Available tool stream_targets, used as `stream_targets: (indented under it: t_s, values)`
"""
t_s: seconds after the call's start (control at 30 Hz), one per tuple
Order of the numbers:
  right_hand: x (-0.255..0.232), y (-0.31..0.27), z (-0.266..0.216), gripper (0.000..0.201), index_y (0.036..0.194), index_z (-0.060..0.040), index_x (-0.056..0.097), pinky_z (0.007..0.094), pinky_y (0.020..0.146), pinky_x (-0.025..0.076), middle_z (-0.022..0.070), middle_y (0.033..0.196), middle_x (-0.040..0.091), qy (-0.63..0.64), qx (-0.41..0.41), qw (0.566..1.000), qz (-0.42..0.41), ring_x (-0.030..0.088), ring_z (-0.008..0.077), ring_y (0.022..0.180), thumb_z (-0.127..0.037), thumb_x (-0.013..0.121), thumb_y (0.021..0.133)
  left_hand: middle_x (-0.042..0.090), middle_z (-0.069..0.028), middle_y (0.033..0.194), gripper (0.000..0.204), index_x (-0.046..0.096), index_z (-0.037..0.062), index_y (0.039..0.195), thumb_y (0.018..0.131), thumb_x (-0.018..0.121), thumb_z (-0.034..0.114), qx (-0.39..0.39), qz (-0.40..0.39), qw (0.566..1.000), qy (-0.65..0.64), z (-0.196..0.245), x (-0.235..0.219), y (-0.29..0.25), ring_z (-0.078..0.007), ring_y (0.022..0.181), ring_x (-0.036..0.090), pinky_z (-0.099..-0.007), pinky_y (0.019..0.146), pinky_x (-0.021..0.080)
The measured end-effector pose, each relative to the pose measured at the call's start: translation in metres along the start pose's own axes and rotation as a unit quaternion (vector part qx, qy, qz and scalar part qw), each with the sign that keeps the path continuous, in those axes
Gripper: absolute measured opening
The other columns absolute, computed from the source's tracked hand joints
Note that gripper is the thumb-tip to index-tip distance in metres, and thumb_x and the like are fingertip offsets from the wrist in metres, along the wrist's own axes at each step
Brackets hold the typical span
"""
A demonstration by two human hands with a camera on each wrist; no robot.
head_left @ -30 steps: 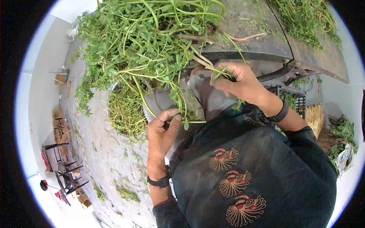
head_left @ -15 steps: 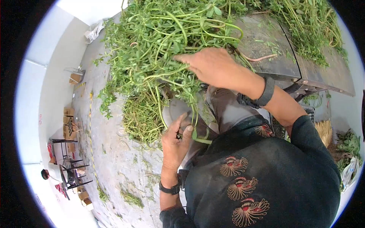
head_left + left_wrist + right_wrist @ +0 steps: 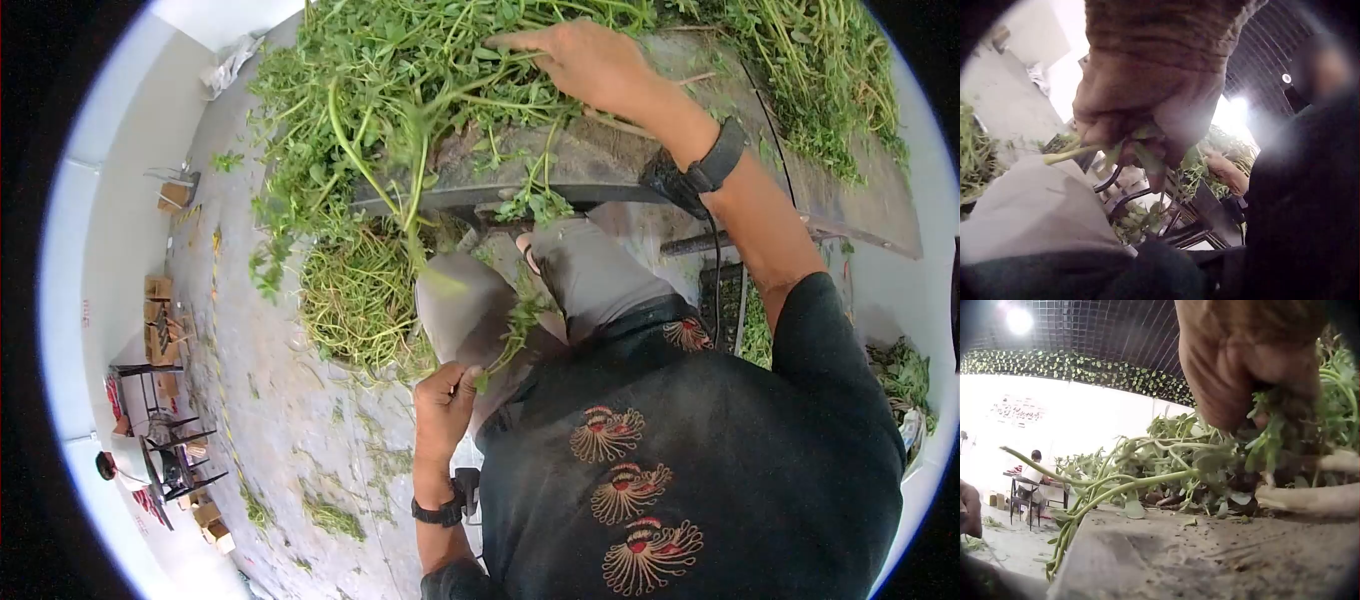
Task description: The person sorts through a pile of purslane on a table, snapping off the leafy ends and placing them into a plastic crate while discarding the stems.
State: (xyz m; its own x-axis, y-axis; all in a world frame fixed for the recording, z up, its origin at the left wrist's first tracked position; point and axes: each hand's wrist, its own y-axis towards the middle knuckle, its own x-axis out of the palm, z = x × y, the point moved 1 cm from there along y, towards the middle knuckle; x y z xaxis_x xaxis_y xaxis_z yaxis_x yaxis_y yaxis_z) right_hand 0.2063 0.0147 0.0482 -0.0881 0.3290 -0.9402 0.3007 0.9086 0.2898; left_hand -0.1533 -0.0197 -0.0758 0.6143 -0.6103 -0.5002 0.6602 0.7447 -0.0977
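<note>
My left hand (image 3: pixel 440 405) is low in front of the lap. Its thumb and fingers pinch the end of a leafy green sprig (image 3: pixel 515 340) that looks like purslane; its leaves also show under the fingers in the left wrist view. Higher up, my right hand (image 3: pixel 590 65) reaches over the table into a big tangled heap of the same plants (image 3: pixel 400 75), index finger pointing left. Leaves hide its fingertips in the right wrist view (image 3: pixel 1254 369), so I cannot tell what they hold. One long stem (image 3: pixel 350 150), partly blurred, trails from the heap past the table edge.
The dark worn table (image 3: pixel 640 195) ends just beyond the knees. A second plant heap (image 3: pixel 820 80) lies at its right. Below left is a pile of stems (image 3: pixel 360 300), with scraps on the floor. A dark crate (image 3: pixel 725 305) stands right of the legs.
My right hand has gone from near the lap up and forward onto the heap. My left hand has kept low, and a shorter leafy sprig now shows in it. The heap's front has shifted back, baring the table edge.
</note>
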Motion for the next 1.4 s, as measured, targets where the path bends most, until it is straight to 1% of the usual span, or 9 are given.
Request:
stream_targets:
  t_s: [0.17,0.3,0.33,0.53,0.77,0.83,1.03,1.13,1.4]
  values:
    - [0.0,-0.01,-0.001,0.037,0.12,-0.0281,0.057,0.0405,0.059,0.051,0.0088,0.065,0.063,0.071,-0.034,0.997,-0.019,0.062,0.0225,0.054,-0.016,0.049,0.086,0.051,-0.0002,0.066,0.02,0.063,-0.0015,0.082,0.086,0.063,0.018,-0.048,-0.015,0.991,-0.126,0.006,-0.005,-0.008,-0.0079,0.061,0.045,-0.0223,0.057,0.038]
    - [0.008,-0.031,-0.005,0.032,0.114,-0.0227,0.06,0.0404,0.063,0.05,0.0113,0.072,0.063,0.063,-0.116,0.98,0.148,0.062,0.0284,0.068,-0.019,0.054,0.083,0.052,0.0032,0.07,0.019,0.065,-0.0013,0.086,0.087,0.062,0.018,-0.086,-0.027,0.97,-0.224,0.014,-0.011,-0.008,-0.0055,0.064,0.045,-0.0203,0.059,0.037]
    - [-0.035,-0.043,-0.028,0.05,0.132,-0.0021,0.042,0.029,0.043,0.033,0.0113,0.053,0.053,0.149,-0.055,0.986,-0.054,0.036,0.0137,0.039,-0.023,0.058,0.089,0.052,0.0032,0.07,0.019,0.065,-0.0016,0.086,0.087,0.062,0.017,-0.083,-0.023,0.967,-0.241,0.013,-0.011,-0.008,-0.0055,0.065,0.046,-0.0199,0.059,0.037]
    - [-0.011,-0.108,-0.06,0.023,0.095,-0.0105,0.065,0.0416,0.063,0.047,0.0102,0.083,0.063,0.327,-0.277,0.899,-0.09,0.06,0.0306,0.075,-0.025,0.061,0.078,0.06,-0.002,0.077,0.021,0.063,-0.0011,0.086,0.089,0.059,0.019,-0.053,-0.044,0.959,-0.274,0.017,0.0,0.001,-0.008,0.067,0.048,-0.023,0.064,0.039]
    - [0.052,-0.14,-0.075,0.03,0.092,-0.0053,0.065,0.0372,0.064,0.047,0.0112,0.081,0.063,0.309,-0.288,0.879,-0.22,0.06,0.0303,0.076,-0.03,0.068,0.075,0.061,-0.0032,0.076,0.022,0.061,-0.0001,0.089,0.089,0.058,0.022,-0.041,-0.081,0.884,-0.458,0.009,0.009,0.004,-0.0085,0.064,0.048,-0.0219,0.06,0.038]
    - [0.071,-0.144,-0.074,0.033,0.086,-0.0033,0.066,0.0323,0.062,0.045,0.0086,0.073,0.063,0.459,-0.227,0.791,-0.335,0.061,0.0211,0.072,-0.035,0.065,0.08,0.06,-0.0016,0.075,0.021,0.061,0.0001,0.092,0.09,0.057,0.021,-0.073,-0.056,0.865,-0.493,0.008,0.012,0.006,-0.0067,0.06,0.047,-0.0196,0.056,0.037]
    - [0.085,-0.151,-0.064,0.038,0.076,-0.005,0.064,0.0228,0.058,0.038,-0.0029,0.067,0.057,0.611,-0.024,0.633,-0.475,0.046,0.005,0.065,-0.04,0.055,0.089,0.065,-0.0095,0.098,0.026,0.057,0.0012,0.113,0.092,0.052,0.014,-0.142,-0.011,0.963,-0.227,0.032,0.003,0.018,-0.01,0.074,0.057,-0.0208,0.053,0.044]
    - [0.089,-0.158,-0.066,0.04,0.073,-0.0053,0.061,0.0223,0.059,0.037,-0.0034,0.067,0.055,0.674,0.025,0.591,-0.443,0.044,0.0065,0.063,-0.04,0.054,0.09,0.056,-0.015,0.12,0.038,0.054,0.0057,0.121,0.083,0.057,0.001,0.118,0.089,0.971,0.189,0.061,0.008,0.022,-0.0274,0.109,0.054,-0.0349,0.09,0.045]
    - [0.076,-0.154,-0.067,0.039,0.075,-0.0033,0.061,0.0253,0.057,0.039,-0.0003,0.066,0.058,0.621,-0.043,0.623,-0.474,0.048,0.0066,0.063,-0.037,0.051,0.092,0.058,-0.0121,0.088,0.024,0.058,0.0054,0.102,0.079,0.059,0.004,0.152,0.001,0.977,0.146,0.075,0.021,0.026,-0.0331,0.075,0.059,-0.0387,0.061,0.049]
